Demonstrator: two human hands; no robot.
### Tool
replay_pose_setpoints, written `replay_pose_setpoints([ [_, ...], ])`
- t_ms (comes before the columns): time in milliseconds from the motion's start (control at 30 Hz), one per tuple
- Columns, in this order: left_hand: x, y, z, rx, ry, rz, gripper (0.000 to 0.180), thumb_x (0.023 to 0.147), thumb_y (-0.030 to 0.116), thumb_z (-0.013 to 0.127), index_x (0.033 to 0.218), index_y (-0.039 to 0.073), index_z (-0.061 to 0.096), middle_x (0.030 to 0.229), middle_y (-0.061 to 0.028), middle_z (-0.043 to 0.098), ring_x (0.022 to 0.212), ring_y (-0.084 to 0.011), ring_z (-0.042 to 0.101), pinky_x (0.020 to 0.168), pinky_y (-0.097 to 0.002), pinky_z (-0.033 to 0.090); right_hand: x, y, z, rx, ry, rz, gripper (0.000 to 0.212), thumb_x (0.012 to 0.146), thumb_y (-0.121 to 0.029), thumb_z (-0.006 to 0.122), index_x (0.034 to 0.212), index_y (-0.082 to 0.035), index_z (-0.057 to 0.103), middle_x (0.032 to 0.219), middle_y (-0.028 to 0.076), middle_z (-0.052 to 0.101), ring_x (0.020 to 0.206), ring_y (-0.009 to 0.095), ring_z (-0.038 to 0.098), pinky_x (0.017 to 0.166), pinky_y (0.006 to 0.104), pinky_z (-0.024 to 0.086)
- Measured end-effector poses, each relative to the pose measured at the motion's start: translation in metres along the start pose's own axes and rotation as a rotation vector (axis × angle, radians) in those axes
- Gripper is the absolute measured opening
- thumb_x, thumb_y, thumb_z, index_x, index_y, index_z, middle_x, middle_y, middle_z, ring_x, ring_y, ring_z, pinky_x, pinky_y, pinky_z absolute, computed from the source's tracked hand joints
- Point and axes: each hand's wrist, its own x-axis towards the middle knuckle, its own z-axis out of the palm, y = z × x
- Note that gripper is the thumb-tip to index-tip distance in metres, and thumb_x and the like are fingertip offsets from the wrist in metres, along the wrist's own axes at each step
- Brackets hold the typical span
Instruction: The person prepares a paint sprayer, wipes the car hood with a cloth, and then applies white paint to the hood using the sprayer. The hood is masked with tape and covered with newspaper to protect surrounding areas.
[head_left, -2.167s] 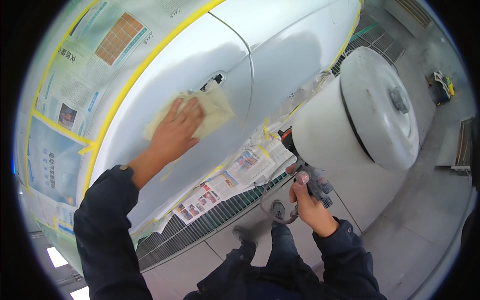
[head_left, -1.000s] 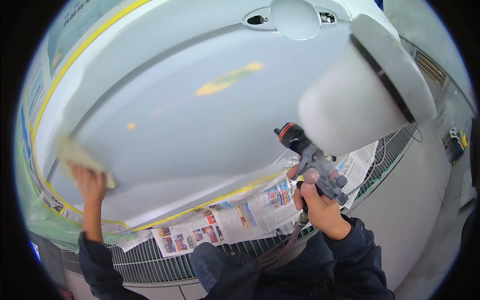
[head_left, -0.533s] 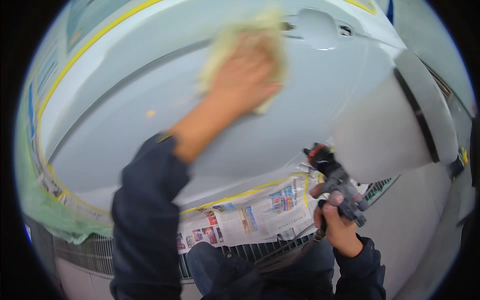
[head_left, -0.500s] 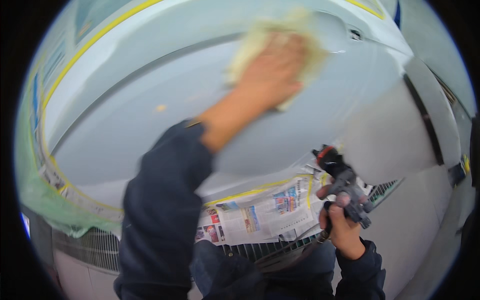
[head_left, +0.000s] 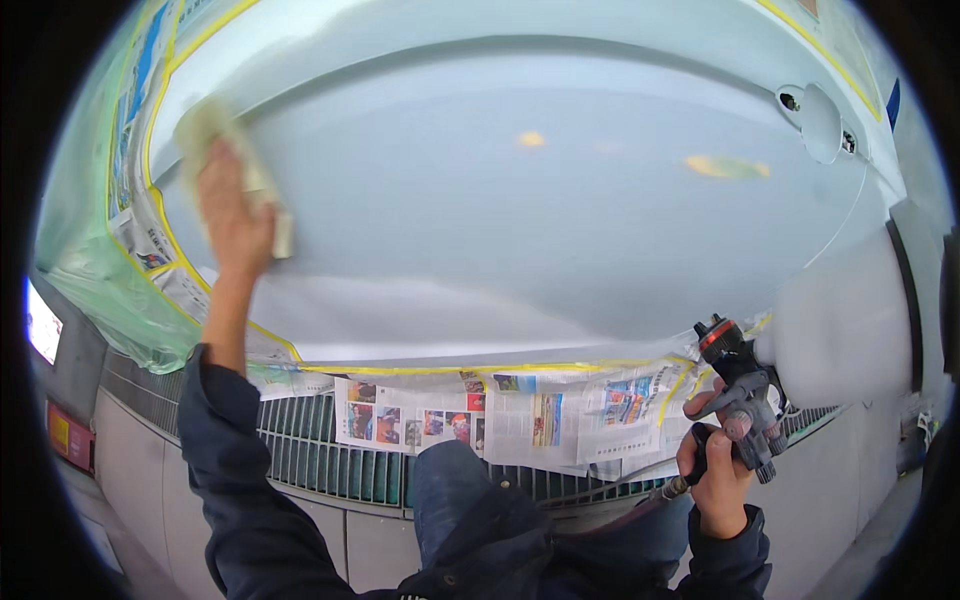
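Note:
My left hand [head_left: 235, 215] presses a pale yellow cloth [head_left: 208, 135] against the left end of a grey-primed car door panel [head_left: 480, 210]; the cloth is slightly blurred. At the lower right my right hand [head_left: 718, 480] grips a spray gun [head_left: 748, 405] by its handle, fingers wrapped round it. The gun has a black nozzle with a red ring and points up toward the panel. Its large translucent white cup [head_left: 840, 320] sticks out to the right. A hose [head_left: 650, 498] runs from the handle's base toward my legs.
Yellow masking tape [head_left: 420, 370] and newspaper sheets [head_left: 560, 420] border the panel's lower edge. Green plastic film [head_left: 130, 290] covers the left side. A handle recess [head_left: 821, 122] sits at the upper right. Below lies a floor grating [head_left: 310, 440]; yellowish patches [head_left: 727, 167] mark the panel.
My left hand has swept the cloth from the panel's upper middle to its left end. The view has shifted, and my right hand still holds the spray gun low on the right.

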Motion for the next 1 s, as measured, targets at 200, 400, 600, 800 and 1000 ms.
replay_pose_setpoints([
  [200, -0.086, -0.064, 0.017, 0.036, 0.175, -0.394, 0.063, 0.105, 0.032, 0.042, 0.151, -0.009, 0.032, 0.157, -0.0318, 0.031, 0.147, -0.0474, 0.027, 0.122, -0.0528, 0.019, -0.001, 0.013, -0.001, -0.033, -0.025, 0.042, 0.061, 0.099, -0.034, 0.061, 0.143, 0.002, 0.041, 0.118, 0.015, 0.058, 0.055, 0.011, 0.049, 0.049, 0.0234, 0.043],
  [400, -0.060, 0.171, 0.072, -0.200, 0.253, -0.171, 0.078, 0.098, 0.047, 0.056, 0.151, -0.006, 0.036, 0.160, -0.0272, 0.031, 0.151, -0.0449, 0.023, 0.123, -0.0574, 0.011, -0.008, 0.010, -0.021, -0.121, -0.003, 0.079, 0.048, 0.098, -0.035, 0.059, 0.125, 0.004, 0.050, 0.119, 0.016, 0.059, 0.057, 0.012, 0.053, 0.051, 0.0256, 0.043],
  [600, -0.004, 0.457, 0.067, -0.862, -0.078, 0.242, 0.058, 0.089, 0.023, 0.061, 0.141, -0.003, 0.052, 0.154, -0.0213, 0.045, 0.146, -0.0313, 0.040, 0.120, -0.0536, 0.030, -0.027, 0.036, -0.033, -0.131, 0.111, 0.020, 0.070, 0.098, -0.042, 0.064, 0.145, 0.003, 0.039, 0.117, 0.018, 0.058, 0.049, 0.012, 0.049, 0.044, 0.0215, 0.040],
  [800, -0.087, 0.494, 0.092, -1.077, -0.371, 0.191, 0.058, 0.088, 0.019, 0.065, 0.145, 0.013, 0.054, 0.146, -0.0068, 0.056, 0.136, -0.0255, 0.052, 0.112, -0.0426, 0.040, -0.032, 0.088, -0.040, -0.173, 0.165, -0.061, 0.070, 0.097, -0.045, 0.065, 0.142, 0.003, 0.041, 0.122, 0.018, 0.058, 0.051, 0.010, 0.048, 0.044, 0.0204, 0.038],
  [1000, -0.249, 0.214, 0.094, -0.142, -0.376, 0.102, 0.054, 0.079, 0.040, 0.083, 0.125, 0.016, 0.068, 0.117, -0.0084, 0.070, 0.113, -0.0316, 0.062, 0.103, -0.0520, 0.038, -0.031, 0.145, -0.043, -0.121, 0.015, -0.047, 0.047, 0.101, -0.035, 0.062, 0.140, -0.013, 0.047, 0.129, 0.021, 0.056, 0.059, 0.014, 0.052, 0.047, 0.0224, 0.043],
])
